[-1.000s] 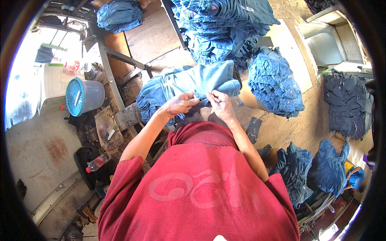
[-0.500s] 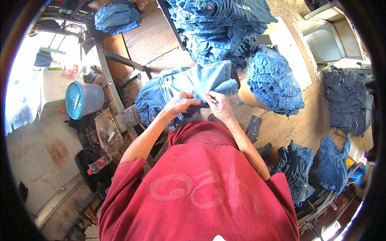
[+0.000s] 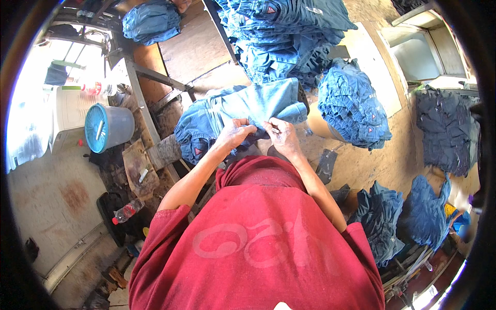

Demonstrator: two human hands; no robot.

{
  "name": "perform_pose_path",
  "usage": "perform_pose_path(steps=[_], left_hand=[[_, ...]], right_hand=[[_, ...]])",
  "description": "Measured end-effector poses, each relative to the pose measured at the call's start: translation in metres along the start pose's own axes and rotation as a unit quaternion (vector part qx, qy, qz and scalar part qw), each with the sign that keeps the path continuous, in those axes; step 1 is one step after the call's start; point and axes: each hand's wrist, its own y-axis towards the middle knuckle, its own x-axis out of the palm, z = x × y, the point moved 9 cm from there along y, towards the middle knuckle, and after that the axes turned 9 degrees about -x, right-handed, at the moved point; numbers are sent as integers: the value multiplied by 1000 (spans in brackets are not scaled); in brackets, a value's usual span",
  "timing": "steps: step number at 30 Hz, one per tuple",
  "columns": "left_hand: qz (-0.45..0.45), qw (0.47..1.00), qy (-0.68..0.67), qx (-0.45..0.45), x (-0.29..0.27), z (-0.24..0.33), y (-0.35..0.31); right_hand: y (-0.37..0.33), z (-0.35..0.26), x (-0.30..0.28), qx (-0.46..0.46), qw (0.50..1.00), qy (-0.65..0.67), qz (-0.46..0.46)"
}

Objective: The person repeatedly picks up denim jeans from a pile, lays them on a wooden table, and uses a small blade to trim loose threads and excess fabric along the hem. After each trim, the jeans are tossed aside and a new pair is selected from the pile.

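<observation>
Head view: left hand (image 3: 235,135) and right hand (image 3: 283,135) are both pinching the near edge of some blue denim (image 3: 261,101), which spreads out just beyond them. Tan floor (image 3: 356,168) off right, jeans pile (image 3: 289,44) further back, plastic bucket (image 3: 120,125) over left.

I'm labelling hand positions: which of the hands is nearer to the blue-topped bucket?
Left. The left hand is to the right of the blue-topped bucket; the right hand is farther right.
</observation>
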Motion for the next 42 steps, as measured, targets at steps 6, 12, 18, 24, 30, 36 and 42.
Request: perform_pose_path(steps=[6,12,18,24,30,36,42], left_hand=[[-116,989,-92,-21,-6,-2,-11],[-149,965,168,135,-17,43,-31],[-303,942,-142,-2,-17,12,-24],[-372,902,-218,-4,-16,-7,-11],[-416,871,-260,-5,-12,-9,-10],[-421,872,-249,-3,-11,-11,-8],[-433,866,-249,-3,-11,-12,-9]], right_hand=[[-9,22,-14,88,995,-13,33],[-22,-32,-49,19,996,-73,56],[-17,-87,-13,-21,967,-252,17],[-20,-123,23,-104,910,-401,15],[-19,-128,39,-101,901,-422,-14],[-20,-136,45,-127,886,-445,21],[-19,-132,52,-92,867,-488,40]])
